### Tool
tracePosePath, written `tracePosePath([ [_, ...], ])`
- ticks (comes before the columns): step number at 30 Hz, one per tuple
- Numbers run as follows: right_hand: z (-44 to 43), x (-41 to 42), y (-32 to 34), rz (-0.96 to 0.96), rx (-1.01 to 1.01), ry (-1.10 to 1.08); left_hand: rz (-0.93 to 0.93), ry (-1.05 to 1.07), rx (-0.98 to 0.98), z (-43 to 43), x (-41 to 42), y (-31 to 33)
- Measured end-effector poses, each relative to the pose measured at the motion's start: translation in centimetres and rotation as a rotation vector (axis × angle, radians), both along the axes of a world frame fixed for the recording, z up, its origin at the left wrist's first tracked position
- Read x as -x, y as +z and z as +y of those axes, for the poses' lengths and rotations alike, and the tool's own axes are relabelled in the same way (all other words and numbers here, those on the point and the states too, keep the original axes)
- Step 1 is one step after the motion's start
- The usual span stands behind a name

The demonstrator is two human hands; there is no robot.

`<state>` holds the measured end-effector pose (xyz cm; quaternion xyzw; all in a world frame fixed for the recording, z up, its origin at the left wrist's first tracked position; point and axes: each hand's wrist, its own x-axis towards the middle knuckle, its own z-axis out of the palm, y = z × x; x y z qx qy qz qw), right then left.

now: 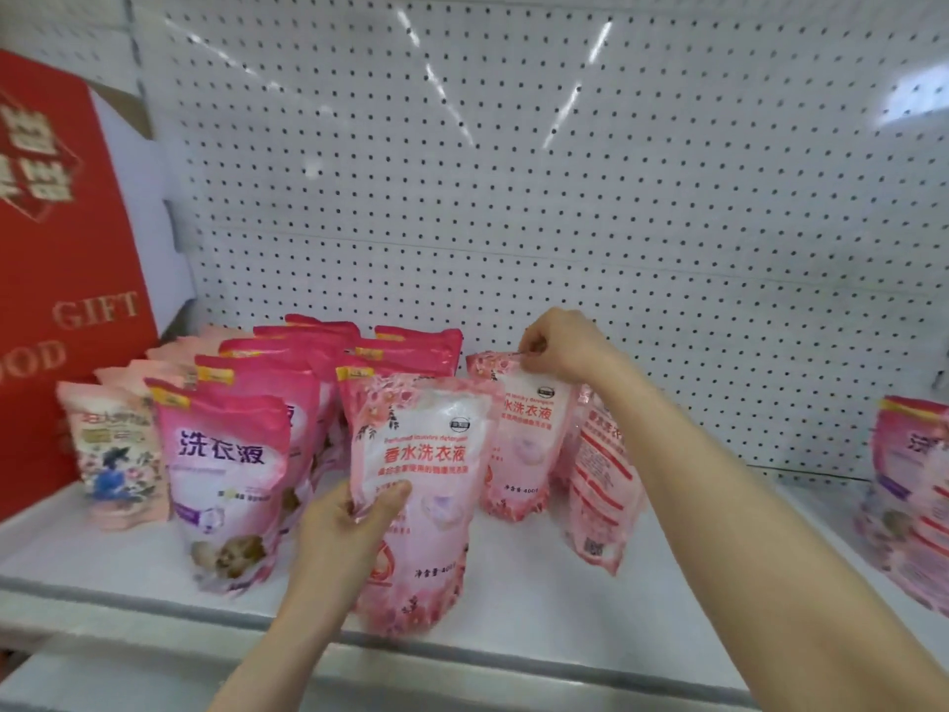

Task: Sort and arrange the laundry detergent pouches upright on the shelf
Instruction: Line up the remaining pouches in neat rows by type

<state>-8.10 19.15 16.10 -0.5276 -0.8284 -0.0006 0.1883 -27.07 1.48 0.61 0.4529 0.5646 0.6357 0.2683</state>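
Pink detergent pouches stand on a white shelf. My left hand grips the left edge of a pale floral pouch standing upright near the shelf's front. Behind it, my right hand pinches the top of a second floral pouch, also upright. To the right of my right forearm a third floral pouch stands with its back label showing. Rows of darker pink pouches stand to the left, several deep. At the far left stands a pouch with a blue figure.
A red gift box stands against the shelf's left end. White pegboard forms the back wall. More pink pouches lean at the far right. Bare shelf lies between them and the third floral pouch.
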Motion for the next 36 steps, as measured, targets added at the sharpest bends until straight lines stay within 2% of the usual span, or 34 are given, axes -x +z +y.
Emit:
tracePosePath([
  [10, 8.9, 3.0, -0.8, -0.168, -0.039, -0.151, -0.012, -0.039, 0.062, 1.9, 0.4, 0.8],
  [15, 9.9, 2.6, -0.9, -0.181, -0.071, -0.184, 0.010, -0.039, 0.058, 2.4, 0.2, 0.6],
  [19, 9.5, 2.2, -0.7, -0.174, -0.022, -0.158, -0.020, -0.059, 0.069, 2.9, -0.1, 0.4],
  [22, 8.0, 1.5, -0.7, -0.090, -0.045, -0.151, -0.046, -0.058, 0.065, 3.1, -0.6, 0.2],
  [24, 5.2, 0.6, 0.0, 0.076, -0.086, -0.093, -0.050, -0.067, 0.057, 3.1, -1.0, 0.2],
  [25, 3.2, 0.0, 0.2, 0.200, -0.067, -0.012, -0.059, -0.079, 0.051, 3.1, -1.2, 0.2],
  [27, -2.1, -1.2, 0.3, 0.417, 0.130, 0.206, -0.083, -0.103, 0.036, 3.1, -1.7, 0.2],
  [29, -6.3, -1.7, -0.5, 0.382, 0.280, 0.356, -0.094, -0.122, 0.011, 3.4, -2.3, 0.1],
  [31, -7.9, -1.9, -2.3, 0.317, 0.233, 0.400, -0.116, -0.141, -0.004, 4.0, -3.2, -0.1],
  [33, -7.7, -2.1, -3.5, 0.332, 0.108, 0.371, -0.103, -0.166, -0.006, 4.3, -4.3, -0.2],
  [36, -6.9, -3.4, -3.9, 0.362, 0.086, 0.290, 0.037, -0.202, -0.080, 4.1, -5.3, 0.1],
])
